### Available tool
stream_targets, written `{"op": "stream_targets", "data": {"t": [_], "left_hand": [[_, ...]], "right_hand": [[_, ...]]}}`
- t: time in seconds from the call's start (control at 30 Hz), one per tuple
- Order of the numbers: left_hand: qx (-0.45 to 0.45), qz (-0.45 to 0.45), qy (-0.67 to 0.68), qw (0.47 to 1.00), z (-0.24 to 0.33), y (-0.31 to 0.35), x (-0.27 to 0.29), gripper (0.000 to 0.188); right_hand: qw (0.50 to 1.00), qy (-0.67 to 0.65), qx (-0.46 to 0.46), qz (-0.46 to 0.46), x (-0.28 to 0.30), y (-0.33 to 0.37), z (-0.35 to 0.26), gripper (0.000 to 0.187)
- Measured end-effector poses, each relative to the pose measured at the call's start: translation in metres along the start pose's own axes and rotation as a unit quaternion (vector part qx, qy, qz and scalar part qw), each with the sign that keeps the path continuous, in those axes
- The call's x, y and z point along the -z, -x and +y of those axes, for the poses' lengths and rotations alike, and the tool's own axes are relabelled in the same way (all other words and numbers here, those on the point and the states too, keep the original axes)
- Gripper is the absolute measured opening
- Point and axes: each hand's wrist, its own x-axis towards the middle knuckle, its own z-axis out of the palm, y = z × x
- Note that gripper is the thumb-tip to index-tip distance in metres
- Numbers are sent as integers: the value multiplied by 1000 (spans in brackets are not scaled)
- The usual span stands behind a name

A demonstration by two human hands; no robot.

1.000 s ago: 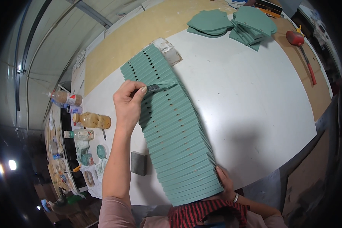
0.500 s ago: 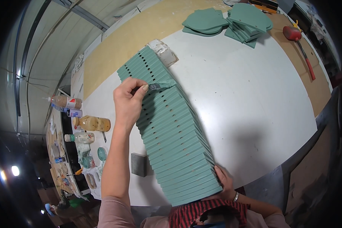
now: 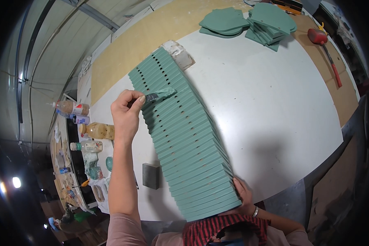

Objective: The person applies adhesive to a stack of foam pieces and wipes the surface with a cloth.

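While the left hand (image 3: 126, 110) pinches a small brush (image 3: 166, 92) in a narrow grip, thumb against fingers, its green-coated end lies at or just above the long row of green panels (image 3: 188, 139); contact I can't make out. Row sits aslant on the white desk (image 3: 274, 106), panels overlapping, running from the near middle to the far left. Right hand: fingers along the row's near right edge, thumb hidden, so I can't tell how firm its grip is.

Progress, my judgement: under way, brush at the far half. All visible panel edges look green already; can't separate fresh coat from old. Holes show dark at the far part, brownish and fainter nearer; none I can make out nearest. Whatever is left, the colour doesn't tell.

Apart, far right: two piles of green pieces (image 3: 223, 21), seemingly untouched. Grey block (image 3: 151, 176) left of the row; white block (image 3: 180, 55) at its far end.
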Motion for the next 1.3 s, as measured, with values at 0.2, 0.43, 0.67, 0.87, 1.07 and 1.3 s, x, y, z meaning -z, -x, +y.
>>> {"op": "stream_targets", "data": {"t": [0.2, 0.43, 0.67, 0.87, 1.07, 1.3], "left_hand": [[-12, -15, -27, 999, 0, 1, -6, 6], [-9, 5, 25, 1000, -14, 3, -1, 6], [35, 35, 93, 994, -20, -5, -1, 4], [33, 45, 109, 992, -29, -7, 3, 4], [53, 43, 81, 994, -28, 4, 15, 4], [52, 40, 90, 994, -32, 14, 20, 1]], "right_hand": [[1000, 8, 10, -6, 2, -2, -1, 128], [1000, 9, 16, -1, 2, -1, -1, 127], [1000, -14, 14, 4, -2, 6, 8, 126], [999, -25, 25, 7, -4, 3, 8, 127], [999, -24, 25, 11, -4, 6, 11, 127], [1000, -16, 16, 9, -3, 8, 10, 128]]}}
